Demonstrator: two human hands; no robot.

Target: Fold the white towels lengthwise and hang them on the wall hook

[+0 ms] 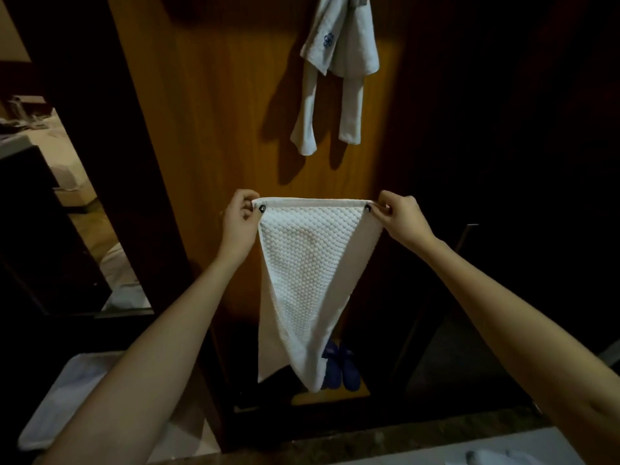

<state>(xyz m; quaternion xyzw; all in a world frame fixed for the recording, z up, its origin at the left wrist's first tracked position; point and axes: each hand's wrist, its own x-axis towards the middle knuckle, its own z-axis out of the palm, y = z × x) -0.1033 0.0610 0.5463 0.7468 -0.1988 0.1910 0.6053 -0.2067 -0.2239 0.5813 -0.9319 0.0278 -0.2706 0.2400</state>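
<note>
A white textured towel (302, 280) hangs in front of me, stretched flat along its top edge and tapering to a point below. My left hand (238, 219) pinches its top left corner. My right hand (401, 218) pinches the top right corner. Higher up on the wooden wall panel (218, 112), another white towel (335, 68) with a blue emblem hangs draped, its two ends dangling. The hook itself is hidden behind that towel at the frame's top edge.
Dark blue slippers (342, 367) sit on the floor below the held towel. A white tray-like surface (60, 397) is at the lower left. A stone counter edge (402, 437) with white cloth (496, 458) runs along the bottom right. Dark panels flank the wooden wall.
</note>
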